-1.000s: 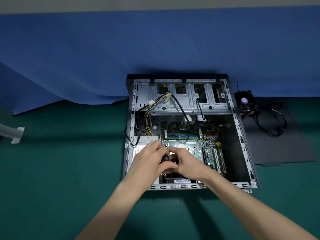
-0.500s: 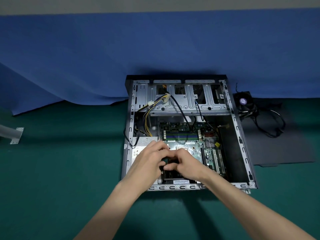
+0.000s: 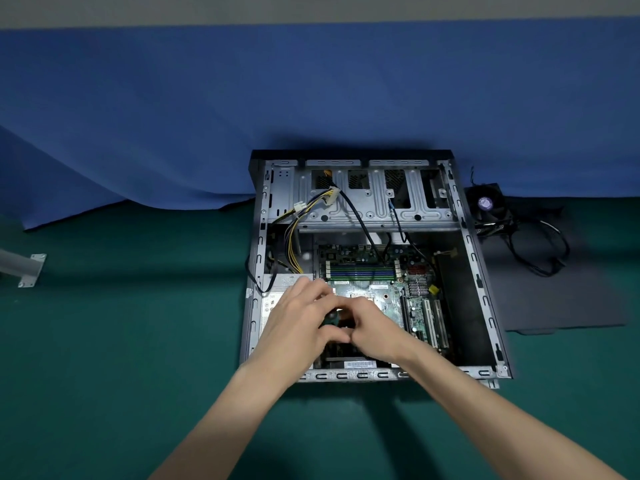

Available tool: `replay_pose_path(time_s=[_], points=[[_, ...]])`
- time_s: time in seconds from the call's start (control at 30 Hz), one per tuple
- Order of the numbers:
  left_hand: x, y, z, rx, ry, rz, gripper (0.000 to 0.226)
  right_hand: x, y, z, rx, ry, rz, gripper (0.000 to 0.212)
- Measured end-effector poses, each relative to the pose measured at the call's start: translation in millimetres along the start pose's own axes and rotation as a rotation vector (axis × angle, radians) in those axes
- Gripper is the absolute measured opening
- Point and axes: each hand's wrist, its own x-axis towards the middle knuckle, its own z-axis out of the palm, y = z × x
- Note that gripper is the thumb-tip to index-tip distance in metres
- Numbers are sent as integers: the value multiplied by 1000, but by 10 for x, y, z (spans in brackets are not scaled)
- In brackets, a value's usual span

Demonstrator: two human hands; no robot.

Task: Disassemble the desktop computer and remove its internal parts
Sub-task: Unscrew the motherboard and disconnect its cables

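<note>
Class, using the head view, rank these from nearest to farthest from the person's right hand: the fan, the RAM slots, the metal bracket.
1. RAM slots: inside the case, just beyond the right hand.
2. Fan: outside the case, at its far right corner.
3. Bracket: far left, well away from the case.

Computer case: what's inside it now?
Visible: motherboard, memory sticks, bundled cables, silver power supply. The left hand and right hand, meeting at a dark knob, hide what lies beneath.
</note>
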Motion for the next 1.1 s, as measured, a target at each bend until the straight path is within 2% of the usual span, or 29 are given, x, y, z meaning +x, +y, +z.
replay_pose_path(time_s=[0.1,0.17,0.27,0.37,0.43,0.5,0.6,0.67,0.77,0.9,1.03,1.1], points=[[-2,-21,2,-93,1,44,27,-14,-13,-21,65,-40,13,27],[6,-33,-4,-60,39,5,12,-27,-13,2,114,-45,29,21],[17,-35,-13,-14,20,-71,31,-25,-22,10,116,-45,40,23],[-1,-42,-35,-65,-4,-7,24,-30,-54,-12,48,-55,51,33],[-15,-49,-42,-18,-7,28,24,-35,-60,-19,52,-70,63,35],[-15,-59,-42,31,-7,42,19,-35,-57,-11,55,-75,66,33],[-1,-66,-27,104,-65,82,25,-38,-53,-24,87,-61,65,22],[2,-57,-20,156,-75,106,24,-36,-54,-29,95,-69,50,29],[4,-32,-29,190,-43,102,23,-31,-33,-26,137,-51,62,26],[36,-33,-86,218,-10,79,22,-23,41,-99,208,6,160,35],[93,-15,-172,228,47,83,29,-43,142,-184,59,27,203,7],[145,-26,-190,231,95,68,33,-15,168,-185,40,5,248,6]])
